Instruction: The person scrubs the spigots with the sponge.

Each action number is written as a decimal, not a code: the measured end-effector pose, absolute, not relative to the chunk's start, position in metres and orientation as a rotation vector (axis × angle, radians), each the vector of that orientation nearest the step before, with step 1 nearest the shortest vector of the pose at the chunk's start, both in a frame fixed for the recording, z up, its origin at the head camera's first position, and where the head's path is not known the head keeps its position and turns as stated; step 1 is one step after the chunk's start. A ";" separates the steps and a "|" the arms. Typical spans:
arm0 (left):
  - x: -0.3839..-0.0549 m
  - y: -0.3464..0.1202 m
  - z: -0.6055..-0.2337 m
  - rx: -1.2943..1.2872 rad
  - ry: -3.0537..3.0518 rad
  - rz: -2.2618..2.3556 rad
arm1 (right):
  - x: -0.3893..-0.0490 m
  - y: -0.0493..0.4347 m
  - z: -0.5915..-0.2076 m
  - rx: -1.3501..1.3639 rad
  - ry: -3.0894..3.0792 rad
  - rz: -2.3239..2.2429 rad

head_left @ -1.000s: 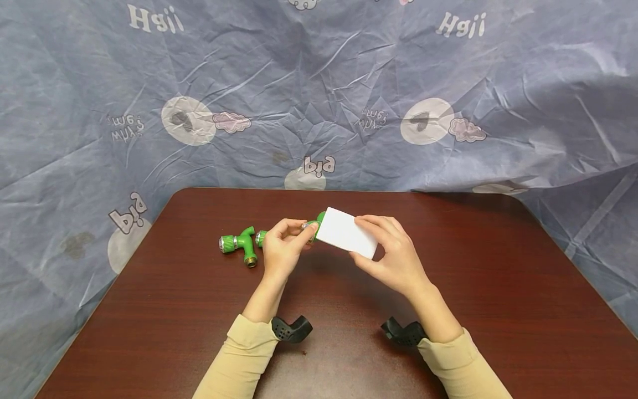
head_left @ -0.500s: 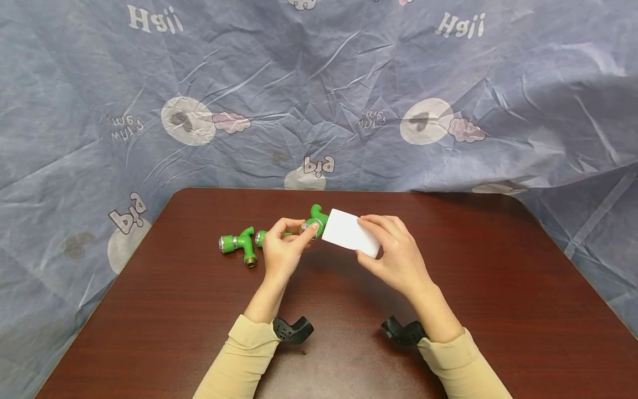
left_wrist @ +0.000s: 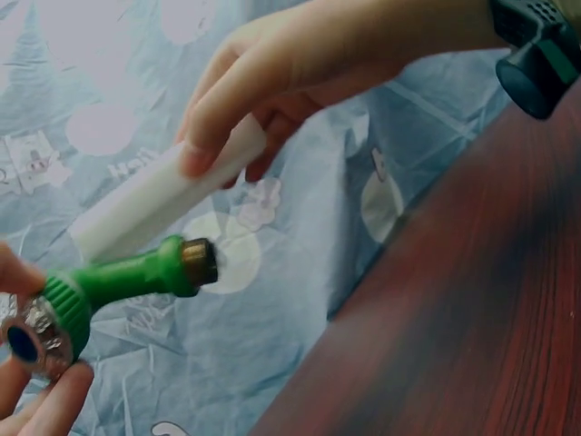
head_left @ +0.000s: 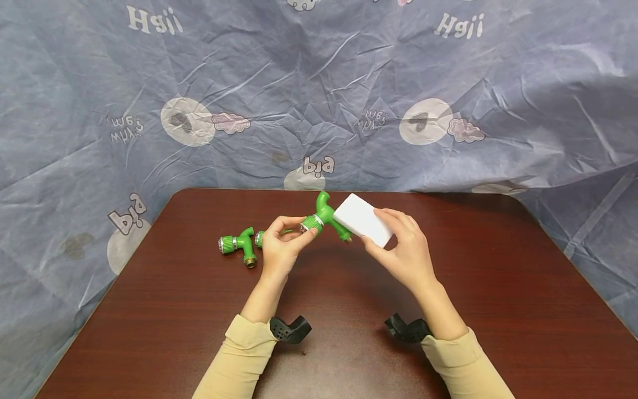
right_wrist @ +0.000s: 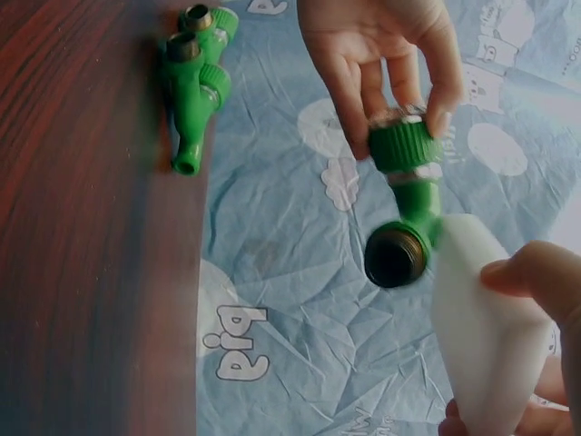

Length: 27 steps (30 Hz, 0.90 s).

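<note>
Both your hands are full: left hand (head_left: 280,246) pinches the green tap (head_left: 325,212) by its ribbed knob (head_left: 312,223), up over the tabletop (head_left: 344,299) between your hands; right hand (head_left: 406,249) grips the white block (head_left: 363,220) between thumb and fingers, its end right at the tap's body, contact unclear. Second tap (head_left: 244,241) lies left of your left hand, third tap (head_left: 259,239) partly hidden behind it.

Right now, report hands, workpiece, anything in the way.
Left hand grips green tap. Right hand holds white block, close beside tap. Nothing visible between them.
</note>
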<state>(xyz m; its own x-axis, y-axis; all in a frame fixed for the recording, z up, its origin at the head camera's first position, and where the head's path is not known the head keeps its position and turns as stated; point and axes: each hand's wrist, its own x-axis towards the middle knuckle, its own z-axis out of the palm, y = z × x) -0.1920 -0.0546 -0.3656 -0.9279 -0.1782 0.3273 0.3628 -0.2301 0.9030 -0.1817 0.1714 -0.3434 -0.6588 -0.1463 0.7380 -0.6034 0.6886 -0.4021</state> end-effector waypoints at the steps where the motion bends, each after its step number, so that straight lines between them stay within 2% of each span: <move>1: -0.192 -0.054 -0.366 -0.254 -1.689 -2.231 | -0.181 0.170 -0.344 0.561 -2.213 0.874; 7: -0.190 -0.052 -0.366 -0.384 -1.688 -2.268 | -0.178 0.167 -0.344 0.552 -2.283 1.011; 20: -0.195 -0.061 -0.364 -0.211 -1.619 -2.232 | -0.179 0.185 -0.337 0.660 -2.490 1.012; 27: -0.196 -0.063 -0.364 -0.291 -1.610 -2.228 | -0.178 0.184 -0.335 0.630 -2.374 1.054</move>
